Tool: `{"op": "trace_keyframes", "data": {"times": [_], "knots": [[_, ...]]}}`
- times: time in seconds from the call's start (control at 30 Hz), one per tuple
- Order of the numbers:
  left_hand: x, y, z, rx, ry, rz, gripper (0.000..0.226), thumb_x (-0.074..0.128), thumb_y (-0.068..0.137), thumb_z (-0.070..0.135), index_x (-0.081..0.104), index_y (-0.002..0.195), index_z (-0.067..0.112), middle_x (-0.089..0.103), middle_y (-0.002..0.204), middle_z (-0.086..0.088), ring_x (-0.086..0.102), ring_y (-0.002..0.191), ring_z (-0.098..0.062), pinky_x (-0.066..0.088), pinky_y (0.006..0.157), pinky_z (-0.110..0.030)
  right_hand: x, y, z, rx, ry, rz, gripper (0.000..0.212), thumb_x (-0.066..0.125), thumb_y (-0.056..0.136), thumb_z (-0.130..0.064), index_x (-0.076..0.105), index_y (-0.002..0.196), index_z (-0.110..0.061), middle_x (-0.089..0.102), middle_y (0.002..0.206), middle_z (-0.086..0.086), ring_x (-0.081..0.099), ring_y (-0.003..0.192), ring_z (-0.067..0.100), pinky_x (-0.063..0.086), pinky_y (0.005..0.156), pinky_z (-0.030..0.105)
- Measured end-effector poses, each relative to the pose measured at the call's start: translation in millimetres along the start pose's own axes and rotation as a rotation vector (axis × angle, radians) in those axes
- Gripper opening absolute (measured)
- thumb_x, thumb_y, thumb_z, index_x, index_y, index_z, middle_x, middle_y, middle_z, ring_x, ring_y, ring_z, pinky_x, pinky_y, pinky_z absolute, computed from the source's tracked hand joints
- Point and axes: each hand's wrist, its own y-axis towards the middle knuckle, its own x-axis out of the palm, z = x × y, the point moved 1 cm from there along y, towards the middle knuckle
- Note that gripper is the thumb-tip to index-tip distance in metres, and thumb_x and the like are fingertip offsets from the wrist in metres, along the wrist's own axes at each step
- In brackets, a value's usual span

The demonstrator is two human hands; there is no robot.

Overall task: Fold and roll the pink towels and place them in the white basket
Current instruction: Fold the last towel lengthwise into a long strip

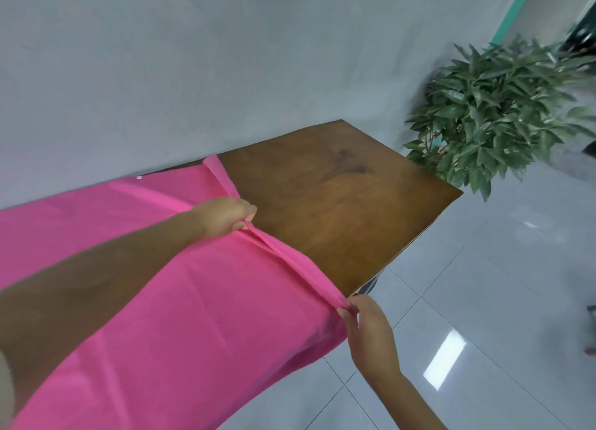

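A pink towel (154, 294) lies spread over most of the brown wooden tabletop (342, 210), its right-hand edge turned up into a narrow roll. The left hand (222, 217) grips that roll partway along with curled fingers, and the right hand (367, 329) pinches its near end at the table's corner. A leafy plant (493, 113) stands beyond the far end.

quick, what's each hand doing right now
Left hand: closed, gripping the folded edge of the pink towel.
Right hand: closed, pinching the same edge near the wooden table front rim.
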Motion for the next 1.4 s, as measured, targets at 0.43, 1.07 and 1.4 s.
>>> {"op": "trace_keyframes", "data": {"times": [0.43, 1.07, 1.4], "knots": [[9.0, -108.1, -38.4, 0.067, -0.119, 0.113, 0.022, 0.071, 0.088, 0.005, 0.051, 0.078, 0.009, 0.052, 0.073, 0.003, 0.047, 0.065, -0.015, 0.041, 0.063, -0.036, 52.4, -92.2, -53.2, -0.153, -0.171, 0.018, 0.031, 0.066, 0.094, -0.043, 0.045, 0.073, -0.031, 0.041, 0.066, -0.022, 0.047, 0.064, 0.01, 0.032, 0.061, 0.024], [-20.5, -245.7, -46.6, -0.109, 0.019, 0.043, 0.013, 0.068, 0.085, 0.003, 0.06, 0.079, 0.011, 0.062, 0.081, -0.005, 0.058, 0.078, -0.028, 0.048, 0.071, -0.039, 85.2, -188.9, -122.1, -0.173, 0.054, -0.249, 0.029, 0.063, 0.097, -0.042, 0.051, 0.076, -0.027, 0.055, 0.059, -0.004, 0.053, 0.057, 0.016, 0.05, 0.06, 0.034], [-39.2, -363.0, -11.5, -0.203, 0.086, 0.091, 0.01, 0.063, 0.085, -0.002, 0.069, 0.087, 0.006, 0.068, 0.088, -0.012, 0.062, 0.083, -0.03, 0.051, 0.076, -0.04, 101.2, -274.8, -156.3, -0.246, 0.185, -0.309, 0.03, 0.064, 0.097, -0.037, 0.05, 0.073, -0.025, 0.049, 0.061, -0.006, 0.042, 0.056, 0.011, 0.042, 0.055, 0.03]]}}
